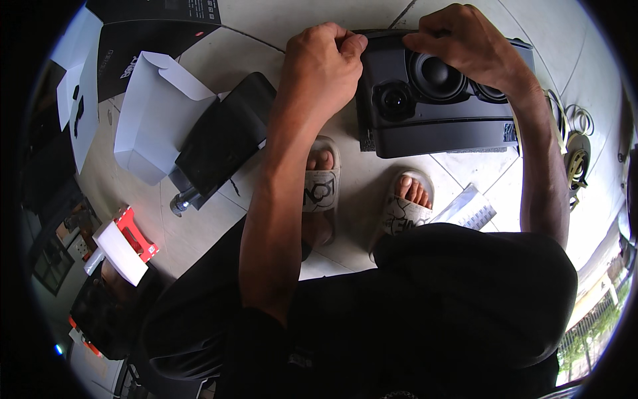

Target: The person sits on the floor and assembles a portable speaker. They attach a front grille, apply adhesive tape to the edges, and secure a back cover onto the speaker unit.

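A dark grey speaker box (438, 130) with round drivers lies on the tiled floor in front of my feet. My left hand (322, 70) is at its far left corner, thumb and fingers pinched together. Over the far part of the speaker is my right hand (465, 46), its fingers curled in and its thumb pressed toward them near the upper edge. Whatever either hand pinches is too small or hidden to make out. The right hand and wrist cover part of the second large driver (488, 92).
An opened white-lined carton (149, 113) and a black case-like object (226, 126) lie left, with a silver mesh-headed piece (178, 205) nearby. Coiled cables (578, 156) lie right. A silvery patterned packet (468, 207) sits beside my right slipper (405, 206). A red piece (138, 233) stands lower left.
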A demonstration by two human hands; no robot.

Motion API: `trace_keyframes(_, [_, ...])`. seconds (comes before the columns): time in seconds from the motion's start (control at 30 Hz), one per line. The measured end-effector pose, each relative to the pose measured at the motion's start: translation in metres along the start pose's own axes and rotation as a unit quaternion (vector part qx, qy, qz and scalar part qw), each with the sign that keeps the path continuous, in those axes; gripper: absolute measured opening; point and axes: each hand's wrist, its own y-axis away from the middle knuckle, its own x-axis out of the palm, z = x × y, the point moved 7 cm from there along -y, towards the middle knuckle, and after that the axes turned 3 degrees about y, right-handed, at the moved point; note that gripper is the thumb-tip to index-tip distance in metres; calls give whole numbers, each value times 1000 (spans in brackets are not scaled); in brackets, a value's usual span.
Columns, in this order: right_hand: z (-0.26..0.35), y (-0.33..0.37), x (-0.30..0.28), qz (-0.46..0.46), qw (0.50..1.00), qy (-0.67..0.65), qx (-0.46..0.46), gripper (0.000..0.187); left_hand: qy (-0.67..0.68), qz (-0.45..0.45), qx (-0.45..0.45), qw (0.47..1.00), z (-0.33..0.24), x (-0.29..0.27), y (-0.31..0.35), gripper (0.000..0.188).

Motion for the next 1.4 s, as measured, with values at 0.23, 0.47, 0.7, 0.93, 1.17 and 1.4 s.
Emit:
trace_keyframes(0.23, [-3, -4, 8, -33, 996, 39, -73, 30, -19, 7, -1, 1000, -3, -3, 0, 34])
trace_keyframes(0.47, [5, -1, 2, -24, 999, 34, 13, 31, -23, -1, -24, 999, -2, -3, 2, 35])
trace_keyframes(0.7, [-14, -6, 18, -150, 983, 67, -75, 30, -8, -18, -9, 1000, 0, 0, 4, 35])
trace_keyframes(0.93, [1, -3, 2, -46, 998, 22, 20, 31, -20, -37, 27, 999, 0, 1, 4, 34])
trace_keyframes(1.17, [5, 0, 0, -42, 999, -16, 25, 30, -13, -50, 23, 998, 4, 3, 5, 33])
trace_keyframes(1.4, [2, -1, 1, -40, 999, -14, 21, 28, -13, -65, 38, 997, 0, 4, 6, 34])
